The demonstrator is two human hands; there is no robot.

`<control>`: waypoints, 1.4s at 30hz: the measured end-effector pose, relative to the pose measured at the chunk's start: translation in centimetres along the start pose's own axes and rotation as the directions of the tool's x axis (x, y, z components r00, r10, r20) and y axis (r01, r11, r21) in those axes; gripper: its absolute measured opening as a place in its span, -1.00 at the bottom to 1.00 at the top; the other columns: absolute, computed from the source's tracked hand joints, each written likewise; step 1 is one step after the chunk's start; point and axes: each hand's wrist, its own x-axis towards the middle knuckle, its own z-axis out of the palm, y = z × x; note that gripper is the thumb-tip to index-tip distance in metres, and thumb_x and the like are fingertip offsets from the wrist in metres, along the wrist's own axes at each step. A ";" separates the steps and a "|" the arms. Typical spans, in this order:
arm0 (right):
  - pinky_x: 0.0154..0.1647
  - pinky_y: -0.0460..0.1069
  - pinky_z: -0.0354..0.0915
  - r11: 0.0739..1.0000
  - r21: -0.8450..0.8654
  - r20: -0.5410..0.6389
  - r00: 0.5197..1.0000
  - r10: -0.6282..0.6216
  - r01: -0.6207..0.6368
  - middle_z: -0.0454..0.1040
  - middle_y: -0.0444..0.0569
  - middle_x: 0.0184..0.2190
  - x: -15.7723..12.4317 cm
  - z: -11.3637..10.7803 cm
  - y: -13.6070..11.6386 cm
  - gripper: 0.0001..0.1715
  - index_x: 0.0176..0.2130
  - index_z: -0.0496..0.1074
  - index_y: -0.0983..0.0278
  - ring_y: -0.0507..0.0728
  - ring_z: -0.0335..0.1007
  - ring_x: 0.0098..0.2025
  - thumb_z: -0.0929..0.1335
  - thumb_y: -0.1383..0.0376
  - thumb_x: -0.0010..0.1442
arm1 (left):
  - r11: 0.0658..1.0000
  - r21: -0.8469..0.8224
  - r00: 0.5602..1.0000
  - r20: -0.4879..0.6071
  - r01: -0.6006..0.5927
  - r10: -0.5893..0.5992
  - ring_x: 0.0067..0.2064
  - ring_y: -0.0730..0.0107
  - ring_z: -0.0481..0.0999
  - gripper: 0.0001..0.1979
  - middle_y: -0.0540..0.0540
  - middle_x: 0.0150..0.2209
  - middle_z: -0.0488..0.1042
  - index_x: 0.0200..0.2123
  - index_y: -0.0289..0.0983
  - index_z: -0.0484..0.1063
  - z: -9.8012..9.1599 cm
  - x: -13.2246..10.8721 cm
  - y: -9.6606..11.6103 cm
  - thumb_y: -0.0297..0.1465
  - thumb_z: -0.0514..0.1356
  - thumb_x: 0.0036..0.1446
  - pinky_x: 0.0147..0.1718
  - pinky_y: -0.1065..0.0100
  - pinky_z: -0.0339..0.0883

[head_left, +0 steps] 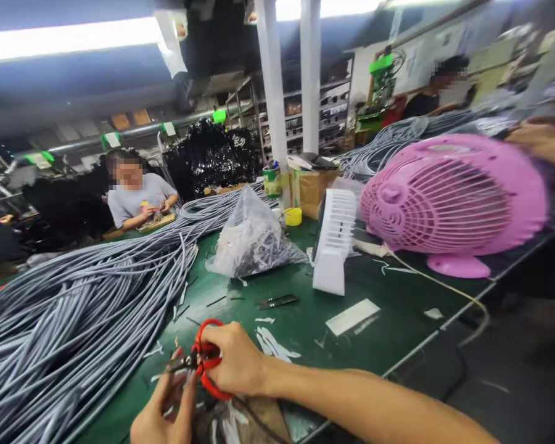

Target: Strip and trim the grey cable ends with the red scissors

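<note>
Low in the head view, my right hand [237, 361] is closed around the red handles of a pair of scissors [191, 361], whose short metal blades point left. Fingers of my left hand [164, 412] are pinched together right at the blades. What sits between them is too small and blurred to name. A dark cable [259, 420] runs below my hands, over a brown surface with white scraps. On the green table [305, 336] just beyond lie white strips [275, 345] and small dark snips [280, 301].
Long bundles of grey cable [83, 290] cover the left side. A clear plastic bag of scraps [254, 243], a white slotted holder [335, 240], a cardboard box [312, 188] and a pink fan [448, 197] stand beyond. One person [139, 194] sits across; others are at right.
</note>
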 end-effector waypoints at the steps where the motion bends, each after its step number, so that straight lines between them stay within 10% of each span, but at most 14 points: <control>1: -0.56 -0.15 0.08 1.000 0.008 -0.012 1.000 0.002 -0.002 0.24 -0.27 -0.62 -0.1 -0.1 -0.1 -0.74 -0.55 0.13 0.19 -0.03 0.13 -0.59 0.29 0.48 -0.28 | 0.999 -0.021 0.999 0.030 0.025 -0.025 -0.39 0.15 0.64 -0.59 -0.10 -0.42 0.64 -0.24 -0.29 0.57 -0.2 0.0 0.4 -0.15 0.28 -0.12 -0.46 0.38 0.52; 6: -0.55 -0.15 0.15 0.998 0.067 -0.085 0.996 -0.012 0.018 0.32 -0.23 -0.62 -0.5 -0.8 -0.6 -0.83 -0.54 0.19 0.20 -0.01 0.20 -0.59 0.25 0.45 -0.21 | 0.989 -0.143 0.996 0.086 0.045 -0.033 -0.48 0.19 0.62 -0.69 -0.14 -0.48 0.63 -0.35 -0.33 0.63 -0.6 -0.4 2.2 -0.25 0.36 -0.16 -0.48 0.35 0.54; 10: -0.58 -0.12 0.17 0.992 0.096 -0.157 0.985 -0.069 0.085 0.36 -0.19 -0.64 -1.0 -0.7 -0.5 -0.86 -0.51 0.27 0.19 0.03 0.27 -0.60 0.26 0.44 -0.14 | 0.977 -0.210 0.999 -0.008 0.036 -0.039 -0.56 0.37 0.55 -0.46 0.03 -0.58 0.53 0.05 -0.32 0.48 0.0 -1.2 2.6 -0.42 0.33 -0.08 -0.55 0.48 0.46; 15: -0.41 -0.05 0.36 0.975 0.073 -0.112 0.973 -0.203 0.212 0.51 -0.08 -0.53 -2.6 -0.1 0.0 -0.78 -0.40 0.42 0.14 0.13 0.47 -0.48 0.27 0.44 0.02 | 0.980 -0.037 0.979 -0.062 -0.196 0.193 -0.46 0.33 0.56 -0.83 -0.11 -0.48 0.57 -0.36 -0.29 0.60 -0.1 -1.9 2.0 -0.52 0.17 0.07 -0.49 0.45 0.40; 21: -0.46 -0.08 0.39 0.977 0.010 -0.051 0.976 -0.213 0.213 0.48 -0.04 -0.48 -1.1 -2.9 0.8 -0.96 -0.31 0.39 0.10 0.11 0.43 -0.50 0.36 0.21 0.20 | 0.927 -0.012 0.919 -0.134 -0.376 0.371 -0.40 0.33 0.51 -0.80 -0.12 -0.44 0.52 -0.31 -0.31 0.54 -0.5 -2.1 1.2 -0.50 0.10 0.21 -0.42 0.43 0.37; 33: -0.49 -0.08 0.40 0.960 -0.039 0.240 0.936 -0.259 0.276 0.50 -0.06 -0.51 -0.4 -1.8 0.3 -0.89 -0.42 0.43 0.15 0.10 0.46 -0.50 0.33 0.33 0.13 | 0.894 -0.066 0.896 -0.082 -0.443 0.437 -0.45 0.31 0.47 -0.56 -0.15 -0.50 0.49 -0.35 -0.32 0.55 -0.7 -2.6 1.9 -0.23 -0.02 0.37 -0.45 0.38 0.30; 42: -0.51 -0.10 0.36 0.910 -0.147 0.218 0.910 -0.352 0.387 0.49 -0.05 -0.49 -0.8 -1.8 1.0 -0.86 -0.42 0.42 0.17 0.08 0.45 -0.47 0.31 0.41 0.08 | 0.938 -0.150 0.949 0.000 -0.312 0.315 -0.54 0.32 0.39 -0.32 -0.13 -0.61 0.41 -0.49 -0.35 0.55 -0.7 -2.2 1.9 0.02 -0.10 0.32 -0.53 0.35 0.23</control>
